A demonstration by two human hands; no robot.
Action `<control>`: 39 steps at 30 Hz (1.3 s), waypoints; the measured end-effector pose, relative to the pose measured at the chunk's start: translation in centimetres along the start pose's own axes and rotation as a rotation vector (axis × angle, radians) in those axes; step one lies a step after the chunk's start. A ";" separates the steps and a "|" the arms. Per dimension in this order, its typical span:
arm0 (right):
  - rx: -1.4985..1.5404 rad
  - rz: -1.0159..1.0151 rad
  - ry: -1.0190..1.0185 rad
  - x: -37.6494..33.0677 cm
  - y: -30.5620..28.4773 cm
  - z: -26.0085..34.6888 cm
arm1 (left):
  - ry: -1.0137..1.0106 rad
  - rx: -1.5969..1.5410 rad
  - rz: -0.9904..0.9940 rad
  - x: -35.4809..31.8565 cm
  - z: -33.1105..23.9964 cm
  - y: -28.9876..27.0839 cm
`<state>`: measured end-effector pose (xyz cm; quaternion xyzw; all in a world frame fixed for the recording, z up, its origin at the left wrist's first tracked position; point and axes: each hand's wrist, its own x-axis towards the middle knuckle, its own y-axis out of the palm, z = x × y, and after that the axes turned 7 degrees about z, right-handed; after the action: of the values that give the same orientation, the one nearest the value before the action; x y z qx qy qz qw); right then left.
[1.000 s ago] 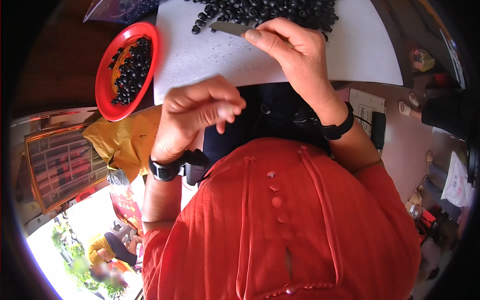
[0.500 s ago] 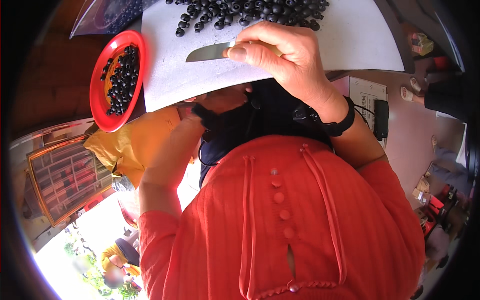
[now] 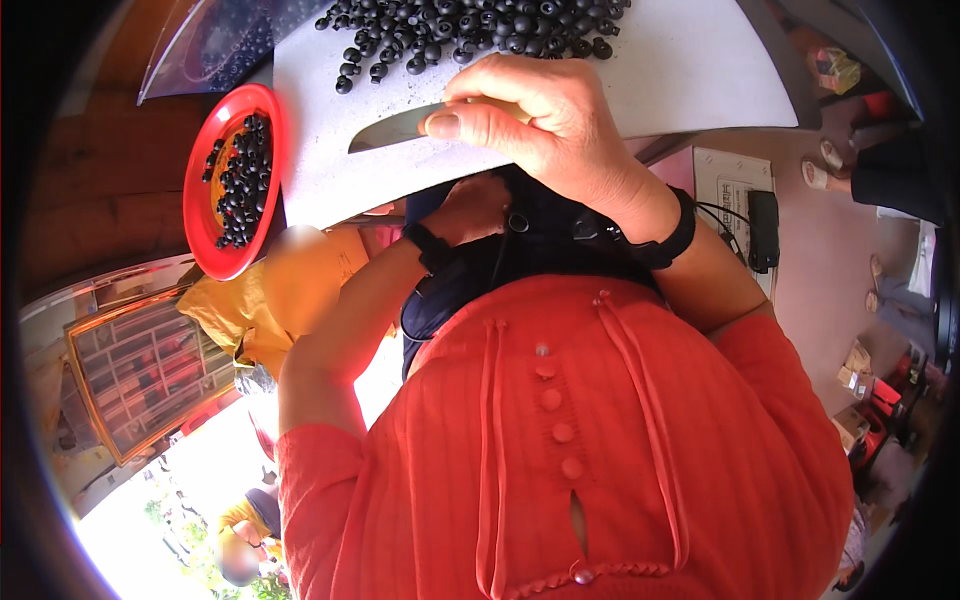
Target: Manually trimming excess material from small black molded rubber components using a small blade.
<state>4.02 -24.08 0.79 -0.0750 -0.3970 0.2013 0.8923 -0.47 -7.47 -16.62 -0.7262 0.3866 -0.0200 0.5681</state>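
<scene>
My right hand [image 3: 545,120] is wrapped round the handle of a knife [image 3: 392,130], thumb along its near side. The short blade points left, a little above the pale work surface [image 3: 330,160]. Beyond it lies a heap of small black round parts with knob-like ends [image 3: 490,28]. My left hand [image 3: 478,207] is low in the shadow at the near edge of the surface, by my lap. Its fingers are mostly hidden, so I cannot make out whether it holds anything.
A red oval plate [image 3: 192,190] with several small black pieces stands left of the work surface. Behind it is a clear plastic bag or bin [image 3: 220,45] of dark parts. A yellow cloth or bag [image 3: 265,310] hangs below left. Other people are in the background.
My right hand with the knife has shifted slightly left and down in the picture. My left hand has moved a little, and its wristband shows more clearly. The view itself has also shifted.
</scene>
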 end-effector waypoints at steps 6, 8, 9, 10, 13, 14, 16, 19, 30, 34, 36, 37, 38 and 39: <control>0.068 0.004 0.033 0.0 -0.2 0.5 | -0.151 -0.357 -0.038 -5.7 0.3 -5.0; 0.097 -0.004 0.051 -0.1 0.0 0.0 | -0.123 -0.411 -0.069 -8.3 0.2 -6.1; 0.110 0.002 0.031 0.2 -0.1 0.3 | -0.089 -0.471 -0.089 -9.9 -0.4 -6.9; 0.119 0.004 0.049 0.1 -0.1 0.6 | -0.102 -0.465 -0.102 -11.4 -1.7 -8.2; 0.093 -0.027 0.036 0.0 -0.4 0.4 | -0.024 -0.621 -0.044 -14.7 -6.3 -13.7; 0.074 -0.036 0.061 0.0 -0.4 0.4 | 0.036 -0.691 -0.089 -15.5 -7.7 -15.1; 0.061 -0.053 0.075 0.0 -0.4 0.3 | 0.127 -0.769 -0.218 -16.6 -9.0 -16.8; 0.084 -0.084 0.096 0.1 0.0 0.8 | -0.029 -0.838 -0.546 -16.5 -9.4 -18.5; 0.035 -0.125 0.049 0.4 0.3 0.2 | -0.255 -0.353 -1.066 -13.0 -4.8 -15.4; -0.032 -0.052 0.146 0.4 0.2 0.9 | -0.224 -0.386 -1.059 -14.2 -4.7 -15.2; -0.035 -0.040 0.163 0.5 0.3 0.9 | -0.201 -0.358 -1.044 -14.6 -4.6 -15.0; -0.057 -0.040 0.139 0.5 0.2 0.8 | -0.195 -0.379 -1.060 -14.7 -4.7 -15.0; -0.079 -0.039 0.115 0.5 0.3 0.7 | -0.189 -0.400 -1.076 -14.8 -4.7 -14.9; -0.078 -0.040 0.114 0.5 0.4 0.7 | -0.189 -0.397 -1.076 -14.9 -4.7 -14.9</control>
<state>3.68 -23.51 1.43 -0.1130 -0.3546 0.1630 0.9137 -5.11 -1.76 3.70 -0.9118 -0.0930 -0.1680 0.3629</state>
